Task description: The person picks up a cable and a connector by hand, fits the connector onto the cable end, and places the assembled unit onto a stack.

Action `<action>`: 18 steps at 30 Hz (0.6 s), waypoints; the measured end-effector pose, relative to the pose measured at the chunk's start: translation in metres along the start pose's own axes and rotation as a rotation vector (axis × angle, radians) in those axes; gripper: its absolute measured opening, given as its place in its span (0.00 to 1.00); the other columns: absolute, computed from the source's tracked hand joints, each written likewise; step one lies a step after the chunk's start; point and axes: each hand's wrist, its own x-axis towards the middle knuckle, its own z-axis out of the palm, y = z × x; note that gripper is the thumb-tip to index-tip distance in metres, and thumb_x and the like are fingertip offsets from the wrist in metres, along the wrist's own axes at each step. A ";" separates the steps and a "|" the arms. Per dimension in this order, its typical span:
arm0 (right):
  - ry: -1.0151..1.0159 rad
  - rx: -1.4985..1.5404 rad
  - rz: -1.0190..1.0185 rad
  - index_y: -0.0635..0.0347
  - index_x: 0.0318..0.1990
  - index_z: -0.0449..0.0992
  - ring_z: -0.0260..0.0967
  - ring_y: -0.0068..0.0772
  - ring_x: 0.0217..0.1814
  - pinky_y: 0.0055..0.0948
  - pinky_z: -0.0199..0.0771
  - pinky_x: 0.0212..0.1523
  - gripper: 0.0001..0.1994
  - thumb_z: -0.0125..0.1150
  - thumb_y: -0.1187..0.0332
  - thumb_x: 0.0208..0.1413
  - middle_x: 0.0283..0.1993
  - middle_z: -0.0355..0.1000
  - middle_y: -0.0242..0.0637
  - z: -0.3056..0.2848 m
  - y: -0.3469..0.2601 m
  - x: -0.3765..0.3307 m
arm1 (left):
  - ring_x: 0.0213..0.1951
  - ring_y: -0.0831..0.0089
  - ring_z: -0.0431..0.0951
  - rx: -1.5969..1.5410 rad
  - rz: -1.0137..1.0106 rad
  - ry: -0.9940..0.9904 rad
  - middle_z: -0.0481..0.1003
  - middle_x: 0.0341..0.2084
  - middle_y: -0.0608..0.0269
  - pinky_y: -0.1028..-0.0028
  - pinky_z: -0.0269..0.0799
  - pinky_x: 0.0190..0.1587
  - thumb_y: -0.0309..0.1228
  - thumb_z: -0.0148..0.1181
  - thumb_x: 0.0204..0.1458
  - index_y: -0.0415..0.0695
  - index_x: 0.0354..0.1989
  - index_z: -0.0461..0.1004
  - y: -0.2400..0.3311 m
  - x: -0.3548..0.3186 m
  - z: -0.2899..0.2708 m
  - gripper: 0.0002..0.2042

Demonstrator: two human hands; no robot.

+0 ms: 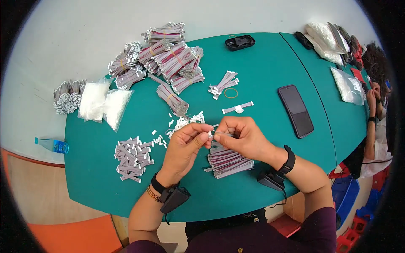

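My left hand [185, 145] pinches a small white plastic connector [211, 134] between thumb and fingertips. Close beside it, my right hand [244, 137] is closed on a thin grey ribbon cable [222, 133] that meets the connector; whether it is fully seated I cannot tell. Below both hands lies a stack of grey and dark red ribbon cables [230, 161]. Loose white connectors [182, 123] are scattered behind my left hand. To the left is a heap of short grey cables with white ends [134, 158].
Bundled cables [175, 61] are piled at the back left, near bags of white parts [93, 100]. A phone [296, 111] lies to the right, a black pouch [239, 42] at the back. A bottle [51, 145] lies at the left edge. Another person's hands [373, 95] are at far right.
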 end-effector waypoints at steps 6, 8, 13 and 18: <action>0.014 0.010 0.001 0.62 0.26 0.68 0.53 0.08 0.19 0.15 0.49 0.18 0.06 0.55 0.73 0.54 0.17 0.61 0.22 0.000 0.000 0.000 | 0.31 0.78 0.70 -0.004 -0.002 0.006 0.72 0.29 0.63 0.79 0.67 0.37 0.25 0.55 0.52 0.35 0.41 0.71 -0.001 0.000 0.000 0.10; 0.016 0.011 -0.002 0.62 0.26 0.68 0.53 0.08 0.19 0.15 0.49 0.18 0.06 0.55 0.73 0.54 0.17 0.61 0.22 0.000 0.000 0.000 | 0.31 0.78 0.70 -0.001 -0.003 0.008 0.72 0.29 0.63 0.79 0.67 0.37 0.25 0.55 0.52 0.35 0.41 0.71 -0.001 0.000 0.000 0.09; 0.019 0.008 -0.003 0.62 0.26 0.68 0.53 0.08 0.18 0.15 0.49 0.18 0.06 0.55 0.73 0.54 0.17 0.61 0.22 0.000 0.000 0.000 | 0.32 0.78 0.70 -0.008 -0.007 0.000 0.72 0.29 0.63 0.79 0.67 0.38 0.25 0.55 0.52 0.36 0.40 0.71 -0.001 0.000 0.001 0.09; 0.021 -0.020 -0.007 0.63 0.26 0.68 0.53 0.07 0.19 0.15 0.50 0.18 0.06 0.55 0.73 0.54 0.18 0.61 0.22 0.000 0.001 -0.001 | 0.32 0.78 0.70 -0.013 -0.014 -0.005 0.72 0.29 0.63 0.79 0.67 0.38 0.25 0.55 0.52 0.36 0.41 0.71 0.000 0.000 0.000 0.09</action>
